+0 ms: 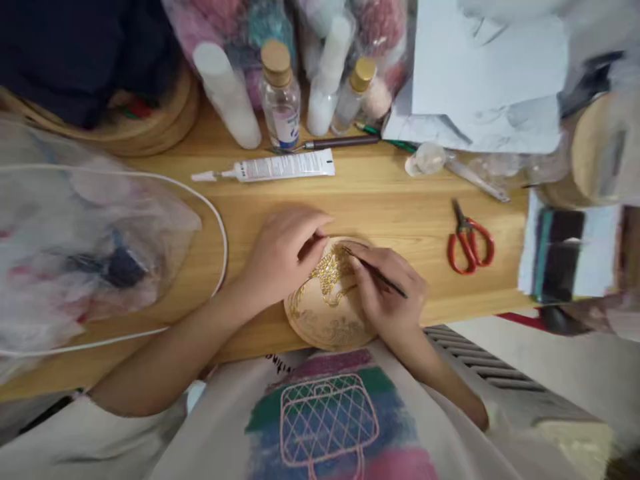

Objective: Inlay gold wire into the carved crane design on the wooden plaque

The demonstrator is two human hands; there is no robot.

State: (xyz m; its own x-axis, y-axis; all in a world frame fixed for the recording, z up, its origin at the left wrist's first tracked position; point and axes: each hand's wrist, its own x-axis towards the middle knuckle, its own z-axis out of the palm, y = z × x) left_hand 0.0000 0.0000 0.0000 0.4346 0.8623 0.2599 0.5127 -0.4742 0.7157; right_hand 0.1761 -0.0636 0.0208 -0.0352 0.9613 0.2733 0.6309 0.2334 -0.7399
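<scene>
A round, pale wooden disc (313, 320) lies on the table in front of me, with gold cord-like outlines (330, 272) over its upper part and a faint printed pattern lower down. My right hand (393, 290) rests at its right side, fingers closed around a thin dark tool (386, 281), possibly tweezers, whose tip meets the gold work near the top. At the upper left edge is my left hand (283, 250), slightly blurred. Its fingers are curled, with thumb and forefinger close together by the rim. Whatever they pinch is hidden.
Red-handled pliers (470, 243) lie to the right. Behind the disc are a white glue tube (285, 167), a dark pen-like tool (343, 142) and several bottles (283, 107). A white cable (220, 227) loops at left beside plastic bags (100, 253). Papers (480, 80) lie back right.
</scene>
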